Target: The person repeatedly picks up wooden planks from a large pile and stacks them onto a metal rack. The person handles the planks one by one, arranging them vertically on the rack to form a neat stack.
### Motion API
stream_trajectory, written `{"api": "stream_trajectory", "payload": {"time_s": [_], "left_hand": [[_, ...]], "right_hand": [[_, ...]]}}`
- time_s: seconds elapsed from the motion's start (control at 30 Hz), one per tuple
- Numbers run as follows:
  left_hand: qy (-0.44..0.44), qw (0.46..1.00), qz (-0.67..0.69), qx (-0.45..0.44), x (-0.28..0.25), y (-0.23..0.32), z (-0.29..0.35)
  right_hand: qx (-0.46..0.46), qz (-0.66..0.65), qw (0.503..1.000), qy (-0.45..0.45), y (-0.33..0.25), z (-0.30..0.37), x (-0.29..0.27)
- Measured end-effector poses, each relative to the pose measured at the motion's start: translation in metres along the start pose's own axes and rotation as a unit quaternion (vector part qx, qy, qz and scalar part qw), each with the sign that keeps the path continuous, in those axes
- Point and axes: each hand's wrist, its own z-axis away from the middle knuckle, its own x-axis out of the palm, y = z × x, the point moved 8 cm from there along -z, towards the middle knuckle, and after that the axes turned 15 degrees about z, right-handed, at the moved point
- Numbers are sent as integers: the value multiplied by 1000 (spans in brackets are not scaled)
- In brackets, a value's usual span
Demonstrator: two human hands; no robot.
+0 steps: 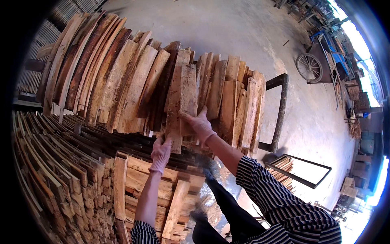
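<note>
Both my hands wear pale pink work gloves. My left hand (161, 152) is closed at the near end of a rough wooden board (174, 101), its thumb along the board's edge. Just to the right and farther up, my right hand (200, 127) grips the lower end of a second, shorter board (188, 87), which lies against the first one. These boards rest on top of a long row of upright wooden boards (138, 83), many with bark on their edges. My palms and some fingertips are hidden.
Stacked, curved-looking rows of boards (61, 171) fill the lower left. A pile of planks (178, 203) lies near my legs. A black metal frame (280, 114) stands at the row's right end. A spoked-wheel cart (321, 61) stands on the concrete floor at far right.
</note>
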Motion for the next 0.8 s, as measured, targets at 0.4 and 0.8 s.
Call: {"api": "stream_trajectory", "payload": {"time_s": [0.4, 0.8], "left_hand": [[-138, 970, 170, -107, 111, 16, 99], [-84, 934, 249, -243, 73, -33, 92]], "right_hand": [[-146, -262, 932, -206, 37, 29, -50], [-175, -259, 902, -298, 128, 90, 29]]}}
